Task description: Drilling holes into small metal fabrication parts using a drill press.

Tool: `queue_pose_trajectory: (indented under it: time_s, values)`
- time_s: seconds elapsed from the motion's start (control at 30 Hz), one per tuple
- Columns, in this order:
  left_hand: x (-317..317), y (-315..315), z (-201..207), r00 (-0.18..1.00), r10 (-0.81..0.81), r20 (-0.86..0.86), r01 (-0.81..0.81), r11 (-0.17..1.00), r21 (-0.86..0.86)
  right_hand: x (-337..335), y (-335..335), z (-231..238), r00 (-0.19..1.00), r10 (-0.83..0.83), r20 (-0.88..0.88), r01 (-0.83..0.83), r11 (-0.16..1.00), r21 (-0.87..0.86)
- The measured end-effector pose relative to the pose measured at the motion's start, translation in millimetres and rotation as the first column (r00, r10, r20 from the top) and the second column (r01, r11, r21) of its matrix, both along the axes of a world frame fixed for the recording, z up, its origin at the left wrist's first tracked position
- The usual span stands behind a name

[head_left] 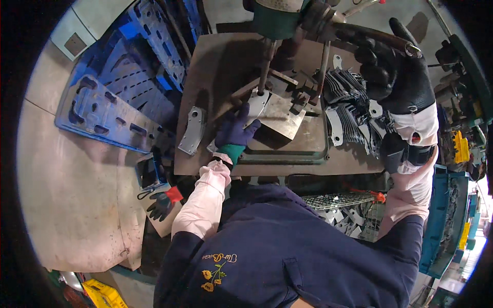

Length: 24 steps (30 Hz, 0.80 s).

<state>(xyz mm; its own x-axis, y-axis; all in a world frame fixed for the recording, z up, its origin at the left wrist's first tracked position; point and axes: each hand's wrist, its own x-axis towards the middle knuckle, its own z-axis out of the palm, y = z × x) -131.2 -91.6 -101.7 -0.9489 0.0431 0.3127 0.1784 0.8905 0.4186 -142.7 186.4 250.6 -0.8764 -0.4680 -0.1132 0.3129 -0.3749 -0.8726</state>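
My left hand [237, 129], in a dark purple glove with a green cuff, grips a small flat metal plate [257, 104] at its near left edge. The plate lies against a blocky steel fixture [283, 117], right beneath the tip of a drill press spindle [265, 69]. Whether the tip touches the plate, I cannot tell. Up at the right, my right hand [382, 69], in a black glove, is closed around the drill press lever [377, 37]. Its thumb lies over the far side of the lever.
Many similar metal plates [346, 110] are heaped right of the fixture. A stack of plates [193, 131] lies at the table's left. Blue plastic pallets [110, 115] stand at the left. Below the table are a wire basket [341, 201] with metal parts and a spare dark glove [162, 205].
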Motion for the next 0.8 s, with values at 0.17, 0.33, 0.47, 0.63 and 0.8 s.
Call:
queue_pose_trajectory:
  time_s: [0.17,0.33,0.47,0.63,0.8]
  values:
    - [3,4,9,0.999,0.026,0.020,-0.025,0.998,-0.053,-11,-3,-5,0.960,0.262,0.102,-0.237,0.950,-0.204]
    - [1,2,8,1.000,0.031,0.001,-0.031,0.994,-0.109,3,-26,-9,0.934,0.252,0.253,-0.106,0.872,-0.478]
    - [0,2,-1,0.997,0.051,0.055,-0.047,0.996,-0.077,33,-43,-57,0.979,0.113,0.167,-0.063,0.959,-0.276]
    - [-1,-1,1,0.999,0.022,0.030,-0.018,0.991,-0.133,32,-62,-100,0.934,-0.004,0.358,0.108,0.956,-0.273]
    - [6,2,18,0.993,0.067,0.102,-0.051,0.987,-0.152,18,-65,-146,0.968,-0.083,0.235,0.149,0.950,-0.276]
